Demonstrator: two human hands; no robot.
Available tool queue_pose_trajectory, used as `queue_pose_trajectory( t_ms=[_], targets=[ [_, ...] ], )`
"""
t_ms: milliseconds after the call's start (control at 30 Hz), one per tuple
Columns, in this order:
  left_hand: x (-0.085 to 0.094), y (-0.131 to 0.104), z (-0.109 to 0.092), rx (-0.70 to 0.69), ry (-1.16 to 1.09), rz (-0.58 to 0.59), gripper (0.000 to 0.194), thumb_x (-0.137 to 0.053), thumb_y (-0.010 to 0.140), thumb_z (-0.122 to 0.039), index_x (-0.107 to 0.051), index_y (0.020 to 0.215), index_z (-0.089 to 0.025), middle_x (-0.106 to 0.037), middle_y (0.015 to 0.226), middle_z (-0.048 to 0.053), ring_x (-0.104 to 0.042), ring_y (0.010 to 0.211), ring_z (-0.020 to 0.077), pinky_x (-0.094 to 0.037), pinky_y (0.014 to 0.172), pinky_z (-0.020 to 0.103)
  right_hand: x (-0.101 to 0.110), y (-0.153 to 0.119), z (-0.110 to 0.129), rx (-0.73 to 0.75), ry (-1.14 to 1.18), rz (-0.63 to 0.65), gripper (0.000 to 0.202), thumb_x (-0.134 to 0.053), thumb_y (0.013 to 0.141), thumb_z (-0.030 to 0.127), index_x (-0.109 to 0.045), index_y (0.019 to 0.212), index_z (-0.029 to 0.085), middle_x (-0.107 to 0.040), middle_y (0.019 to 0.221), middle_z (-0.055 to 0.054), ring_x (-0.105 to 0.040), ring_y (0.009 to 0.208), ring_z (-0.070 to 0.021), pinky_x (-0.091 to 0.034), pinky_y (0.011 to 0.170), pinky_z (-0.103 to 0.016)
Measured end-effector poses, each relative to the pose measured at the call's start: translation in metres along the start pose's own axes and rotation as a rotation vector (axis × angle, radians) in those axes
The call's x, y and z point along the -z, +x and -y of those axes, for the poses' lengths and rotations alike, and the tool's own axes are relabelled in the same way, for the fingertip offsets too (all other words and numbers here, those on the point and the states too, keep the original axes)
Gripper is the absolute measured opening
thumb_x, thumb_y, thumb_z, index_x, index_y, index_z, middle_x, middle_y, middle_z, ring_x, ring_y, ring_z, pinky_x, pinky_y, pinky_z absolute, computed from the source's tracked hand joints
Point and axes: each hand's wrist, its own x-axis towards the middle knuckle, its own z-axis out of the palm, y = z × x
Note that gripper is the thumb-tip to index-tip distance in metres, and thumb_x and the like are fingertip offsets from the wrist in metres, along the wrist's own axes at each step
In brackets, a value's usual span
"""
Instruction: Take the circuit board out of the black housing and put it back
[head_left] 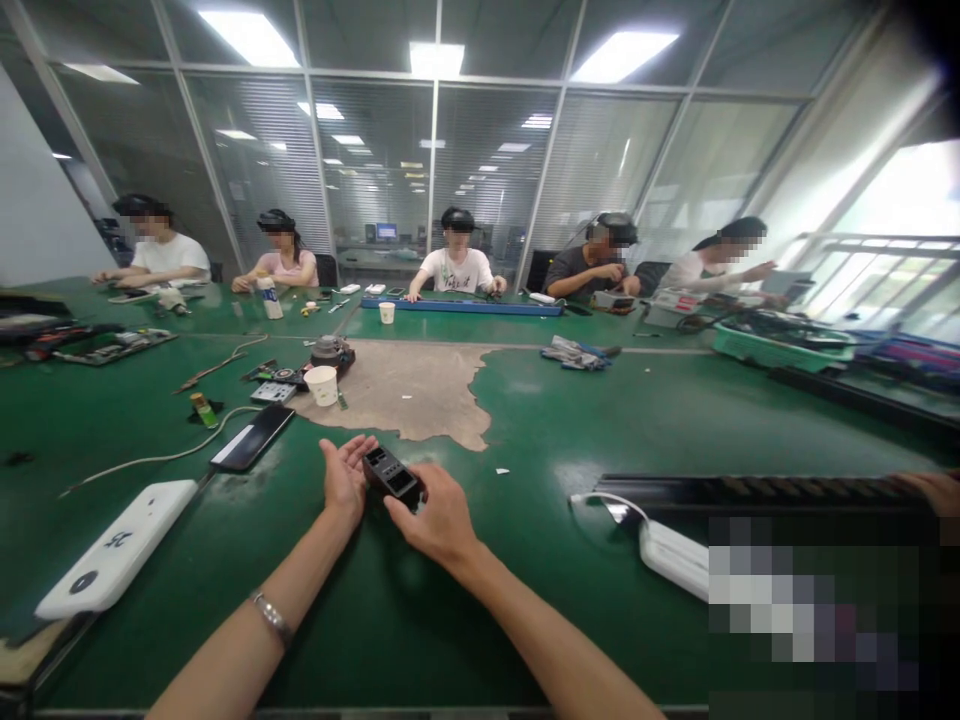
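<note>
A small dark rectangular block (393,474) with pale printed marks on its upper face sits in the middle, above the green table; its exact kind I cannot make out. My right hand (441,512) grips its near right end between thumb and fingers. Beside its far left end, my left hand (347,478) lies palm up with the fingers stretched out; whether it touches the block is unclear. Left of my hands, a black smartphone (255,437) lies on the table by a white power bank (116,545) marked with a number.
The green table (525,580) has a bare brown patch (420,385). A paper cup (322,386), loose electronic parts (274,392) and a green-labelled bottle (202,410) stand left. Gloves (576,353), a green basket (784,342) and a long black part (735,492) lie right. Several people sit around.
</note>
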Motion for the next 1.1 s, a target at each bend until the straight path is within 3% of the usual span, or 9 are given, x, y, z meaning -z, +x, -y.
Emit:
queue_pose_trajectory(
  t_ms=[200,433,700,1100],
  targets=[
    [0.004,-0.004,0.004,-0.098,0.005,0.031,0.07,-0.027,0.088,-0.07,-0.063,0.098,-0.011,-0.069,0.107,0.02,-0.066,0.104,0.0238,-0.048,0.094,0.04,-0.003,-0.009,-0.006,-0.016,-0.089,0.057,0.033,-0.067,0.076,0.037,-0.06,0.103,0.018,-0.06,0.097,-0.006,-0.057,0.091,-0.0214,-0.046,0.082,-0.032],
    [0.006,0.009,-0.001,-0.017,0.024,0.057,0.067,-0.025,0.091,-0.065,-0.062,0.098,-0.009,-0.068,0.109,0.023,-0.068,0.102,0.0239,-0.047,0.094,0.039,-0.002,-0.012,-0.006,0.004,-0.137,0.111,0.044,-0.067,0.077,0.05,-0.059,0.108,0.019,-0.059,0.101,-0.007,-0.055,0.095,-0.0224,-0.045,0.086,-0.034],
    [-0.002,0.005,-0.004,0.02,0.143,0.147,0.06,-0.042,0.088,-0.062,-0.065,0.095,-0.007,-0.073,0.094,0.02,-0.071,0.089,0.0242,-0.045,0.094,0.041,-0.012,-0.008,-0.004,0.044,-0.131,0.074,0.04,-0.063,0.079,0.043,-0.058,0.11,0.017,-0.061,0.103,-0.009,-0.055,0.099,-0.0241,-0.045,0.087,-0.034],
    [0.003,0.011,0.004,0.003,0.21,0.206,0.067,-0.04,0.085,-0.068,-0.067,0.096,-0.008,-0.074,0.095,0.018,-0.07,0.093,0.0265,-0.043,0.097,0.044,-0.01,-0.013,-0.02,0.077,-0.109,0.079,0.043,-0.063,0.077,0.04,-0.057,0.113,0.018,-0.063,0.105,-0.009,-0.058,0.098,-0.0245,-0.046,0.087,-0.035]
  ],
)
